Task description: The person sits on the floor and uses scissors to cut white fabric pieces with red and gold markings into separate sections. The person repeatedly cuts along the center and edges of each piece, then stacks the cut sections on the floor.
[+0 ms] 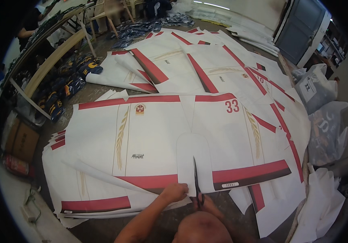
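A large white printed sheet point(153, 133) with red and dark bands, gold leaf stripes and a thin pattern outline lies spread in front of me. My left hand point(175, 192) pinches its near edge, just left of the scissors. In my right hand point(208, 205) are the handles of black scissors point(197, 178), their blades pointing away from me. The blades lie within the narrow white strip between the two lower red bands, inside the curved outline. A rounded shape point(202, 229) at the lower edge hides much of my right forearm.
More printed sheets point(222, 69) overlap behind, with a stack point(88, 202) under the left side. Filled plastic bags point(324, 125) and white sheets point(318, 202) line the right. Dark folded garments point(66, 83), a cardboard box point(22, 137) and a wooden bench point(56, 60) stand left; a person point(28, 32) is beyond.
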A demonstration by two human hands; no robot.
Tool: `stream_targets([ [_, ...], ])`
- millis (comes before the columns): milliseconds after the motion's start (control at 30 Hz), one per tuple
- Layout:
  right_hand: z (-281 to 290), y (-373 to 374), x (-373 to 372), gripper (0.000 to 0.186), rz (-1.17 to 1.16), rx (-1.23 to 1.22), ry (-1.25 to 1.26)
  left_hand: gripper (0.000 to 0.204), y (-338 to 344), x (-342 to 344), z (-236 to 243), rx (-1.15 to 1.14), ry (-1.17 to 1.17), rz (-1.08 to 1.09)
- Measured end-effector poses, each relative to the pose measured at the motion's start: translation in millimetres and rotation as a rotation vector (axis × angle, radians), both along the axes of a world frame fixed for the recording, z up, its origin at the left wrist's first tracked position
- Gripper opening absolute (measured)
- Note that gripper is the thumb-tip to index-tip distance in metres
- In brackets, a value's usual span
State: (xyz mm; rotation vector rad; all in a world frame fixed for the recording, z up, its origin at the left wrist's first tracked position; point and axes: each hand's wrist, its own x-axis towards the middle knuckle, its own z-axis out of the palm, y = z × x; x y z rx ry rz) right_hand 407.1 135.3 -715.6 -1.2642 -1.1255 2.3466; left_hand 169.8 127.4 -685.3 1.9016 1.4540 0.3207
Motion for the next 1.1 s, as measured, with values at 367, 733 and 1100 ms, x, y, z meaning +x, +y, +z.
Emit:
stream_targets([
  [367,36,209,-172,0.039,0.044,0.38,0.043,0.015,-51,53,60,-0.481,-0.527,-0.151],
  [733,24,128,-115,0.069,-0.068,1.345,-0.55,0.036,-48,-9,-26,-0.141,-0.182,0.351],
  [1100,-27,152,-86,0.013,-0.169,1.522,-0.66,0.076,-181,-141,-2,-0.65,0.174,1.902],
])
